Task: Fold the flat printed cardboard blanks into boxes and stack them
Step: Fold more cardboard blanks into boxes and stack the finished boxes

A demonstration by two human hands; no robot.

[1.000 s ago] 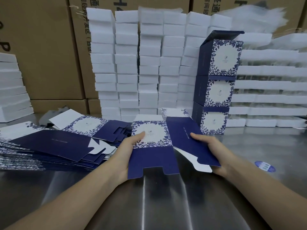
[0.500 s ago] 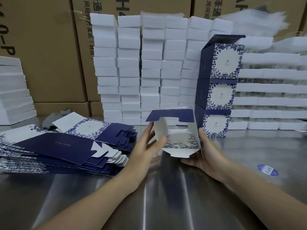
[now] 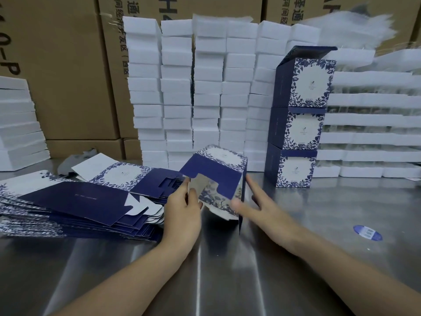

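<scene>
The half-folded box [image 3: 211, 172] stands on the desk [image 3: 227, 270] between the 2 hands, its open end turned toward the camera. It is just right of the pile of flat blanks [image 3: 75, 201] and a little in front of the stack of 3 finished boxes [image 3: 298, 124]. It looks like thin printed card: very light, stiff across each panel, willing to bend only at its scored creases, and easy to dent if squeezed mid-panel. I would therefore judge the best holds to be the edges and flap roots rather than the broad faces. The left hand [image 3: 182, 215] has its fingers [image 3: 185, 190] curled, pinching the pale inner flap at the box's left side. The right hand [image 3: 266, 213] has its fingers [image 3: 255, 190] straight and spread, the forefinger along the box's right wall and the thumb blurred near the lower flap. The desk is brushed metal, shiny and streaked with reflections, so an empty box would probably skid under a sideways push. A round blue sticker [image 3: 367, 233] lies on it to the right. Behind stand columns of white foam blocks [image 3: 193, 87], layered white trays [image 3: 369, 133] to the right, and brown shipping cartons [image 3: 68, 76] along the back.
</scene>
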